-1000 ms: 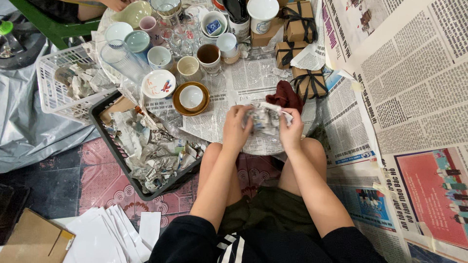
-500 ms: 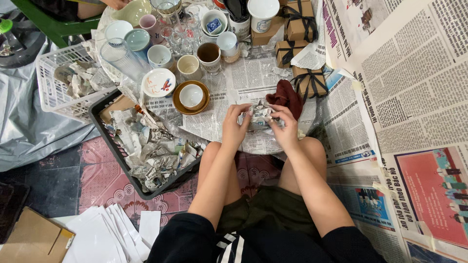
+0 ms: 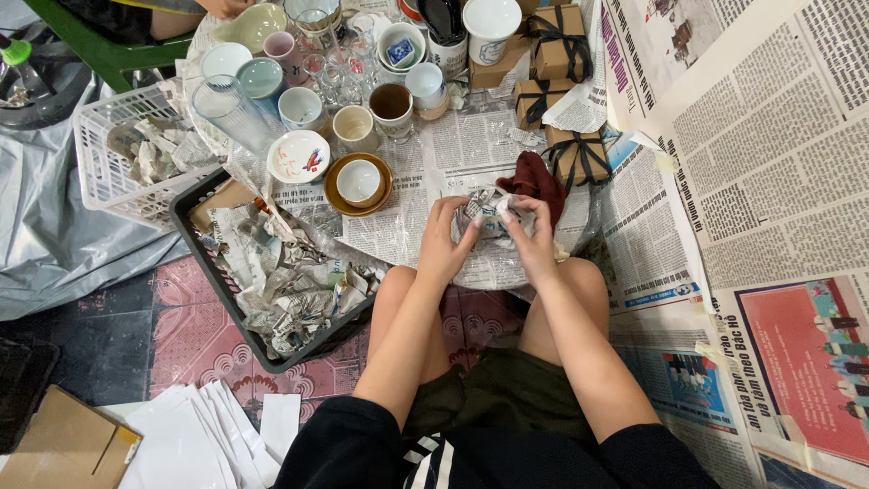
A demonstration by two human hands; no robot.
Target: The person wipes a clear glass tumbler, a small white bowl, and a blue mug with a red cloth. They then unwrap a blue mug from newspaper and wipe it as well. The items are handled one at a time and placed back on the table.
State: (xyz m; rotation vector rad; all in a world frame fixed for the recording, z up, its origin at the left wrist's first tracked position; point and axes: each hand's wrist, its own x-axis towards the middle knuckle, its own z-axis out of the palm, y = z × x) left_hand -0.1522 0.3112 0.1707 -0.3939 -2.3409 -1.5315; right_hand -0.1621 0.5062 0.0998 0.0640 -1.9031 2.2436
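A: Step? 
B: Mid-wrap. Left hand (image 3: 445, 243) and right hand (image 3: 532, 237) were both clamped on the newspaper-wrapped item (image 3: 486, 210), at 12 o'clock from the knees (contents hidden).
A: Next? 
B: Probably needed loose paper ends tucked; dark red cloth (image 3: 536, 181) lay at 1 o'clock.

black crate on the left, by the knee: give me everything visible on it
The black crate is a shallow rectangular bin that looks like plastic, with a dark rim and walls. It sits on the tiled floor, turned at an angle to the picture edges, its near corner towards the person's left knee. It is heaped with crumpled newspaper, so its bottom is hidden. A white basket stands against its far-left side, and clear plastic sheeting drapes over its far edge. Neither hand touches it.
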